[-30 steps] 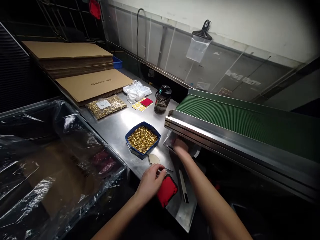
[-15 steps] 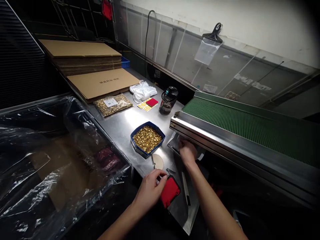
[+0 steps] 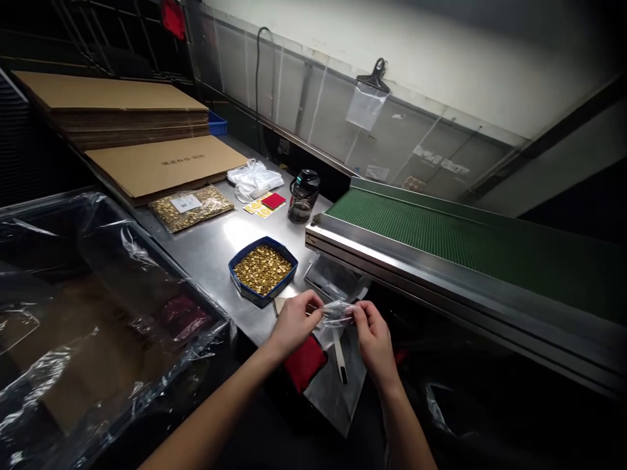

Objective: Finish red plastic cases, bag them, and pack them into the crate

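Left hand (image 3: 294, 323) and right hand (image 3: 375, 336) each pinch clear plastic bag (image 3: 337, 312) by top edge. Bag likely light, limp, slippery; grip mouth edges. Red pouch (image 3: 304, 362) lies beneath.

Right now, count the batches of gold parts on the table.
2: a blue tray nearest you, and a clear bag beside the cardboard; others may be hidden.

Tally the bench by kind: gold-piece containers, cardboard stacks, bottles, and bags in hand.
Gold-piece containers: 2, blue tray and sealed bag
Cardboard stacks: 2, rear stack, front stack
Bottles: 1, dark bottle
Bags in hand: 1, clear bag, held by left hand and right hand
Total: 6
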{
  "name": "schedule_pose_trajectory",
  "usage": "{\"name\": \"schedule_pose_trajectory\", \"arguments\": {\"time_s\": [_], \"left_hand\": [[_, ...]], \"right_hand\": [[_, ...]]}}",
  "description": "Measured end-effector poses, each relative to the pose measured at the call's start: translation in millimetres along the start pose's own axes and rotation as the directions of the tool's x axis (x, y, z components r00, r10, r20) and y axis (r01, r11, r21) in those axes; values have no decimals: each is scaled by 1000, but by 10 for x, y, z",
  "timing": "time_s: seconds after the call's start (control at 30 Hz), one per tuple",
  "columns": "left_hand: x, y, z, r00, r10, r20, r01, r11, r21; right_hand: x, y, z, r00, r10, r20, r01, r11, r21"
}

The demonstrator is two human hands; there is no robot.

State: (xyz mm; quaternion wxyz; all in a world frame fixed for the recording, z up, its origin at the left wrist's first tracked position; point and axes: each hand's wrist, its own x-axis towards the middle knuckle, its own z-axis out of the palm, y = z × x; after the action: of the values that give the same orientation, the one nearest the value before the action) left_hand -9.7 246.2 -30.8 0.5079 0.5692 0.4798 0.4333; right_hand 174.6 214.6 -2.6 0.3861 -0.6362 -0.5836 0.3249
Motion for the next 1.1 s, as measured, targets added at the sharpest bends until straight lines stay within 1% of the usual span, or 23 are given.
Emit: {"name": "schedule_pose_trajectory", "arguments": {"time_s": [0.07, 0.1, 0.13, 0.2, 0.27, 0.33, 0.4, 0.47, 0.5, 0.53, 0.63, 0.67, 0.7, 0.73, 0.77, 0.8, 0.83, 0.87, 0.9, 0.97, 1.03, 1.07, 1.1], "left_hand": [[-84, 1, 109, 999, -22, -31, 22, 1000, 20], [-136, 9, 193, 999, -26, -23, 26, 999, 24], [-192, 24, 289, 1000, -23, 4, 22, 999, 26], [-302, 76, 490, 996, -1, 94, -3, 999, 36], [-397, 139, 644, 983, 26, 179, -40, 996, 75], [-468, 191, 713, 976, 53, 212, -85, 986, 144], [-523, 215, 725, 977, 71, 199, -115, 969, 219], [-575, 202, 746, 982, 66, 175, -112, 956, 272], [-601, 182, 777, 983, 51, 176, -101, 953, 285], [-625, 156, 823, 981, 29, 193, -85, 954, 288], [-648, 60, 996, 958, -46, 282, -35, 961, 273], [-633, 34, 1042, 959, -64, 277, -15, 961, 275], [-610, 17, 1073, 968, -75, 241, 4, 959, 283], [-588, 10, 1091, 981, -77, 176, 22, 956, 293], [-578, 12, 1097, 991, -72, 111, 36, 953, 299], [-589, 22, 1096, 996, -65, 67, 42, 953, 300], [-627, 36, 1091, 996, -59, 63, 38, 955, 295], [-697, 52, 1080, 993, -53, 102, 22, 959, 284], [-793, 65, 1061, 985, -49, 163, 3, 962, 272], [-1038, 65, 972, 962, -52, 267, -21, 964, 266], [-1299, 15, 783, 954, -87, 288, -1, 956, 293], [-1424, -32, 652, 947, -126, 296, 30, 951, 309], [-1542, -92, 505, 932, -177, 315, 70, 944, 322]], "right_hand": [[-176, 71, -103, 998, 56, -23, -55, 998, 33], [-262, 107, -129, 997, 76, 3, -76, 996, 56], [-343, 144, -144, 995, 88, 44, -91, 993, 78], [-489, 228, -170, 987, 103, 124, -115, 988, 99], [-618, 329, -237, 981, 127, 145, -139, 987, 75], [-748, 432, -361, 981, 178, 77, -179, 984, 0], [-888, 502, -503, 972, 230, -55, -235, 966, -108], [-1026, 511, -607, 952, 250, -175, -283, 938, -201], [-1086, 493, -635, 948, 247, -198, -291, 928, -233], [-1138, 467, -649, 952, 241, -190, -284, 925, -252], [-1246, 386, -651, 972, 223, -76, -236, 930, -283], [-1273, 372, -653, 972, 227, -57, -233, 924, -303], [-1299, 368, -658, 970, 238, -56, -243, 911, -333], [-1323, 370, -661, 965, 252, -70, -259, 892, -371], [-1344, 374, -659, 961, 261, -89, -274, 869, -411], [-1361, 378, -647, 959, 264, -100, -281, 849, -448], [-1371, 380, -622, 960, 262, -98, -276, 834, -478], [-1376, 377, -585, 962, 260, -80, -264, 826, -498], [-1376, 370, -537, 963, 262, -56, -253, 822, -510], [-1371, 350, -433, 955, 297, -18, -264, 815, -516], [-1380, 326, -350, 936, 350, 44, -283, 820, -498], [-1392, 312, -324, 924, 366, 111, -274, 836, -475], [-1404, 295, -308, 906, 368, 208, -250, 863, -439]]}}
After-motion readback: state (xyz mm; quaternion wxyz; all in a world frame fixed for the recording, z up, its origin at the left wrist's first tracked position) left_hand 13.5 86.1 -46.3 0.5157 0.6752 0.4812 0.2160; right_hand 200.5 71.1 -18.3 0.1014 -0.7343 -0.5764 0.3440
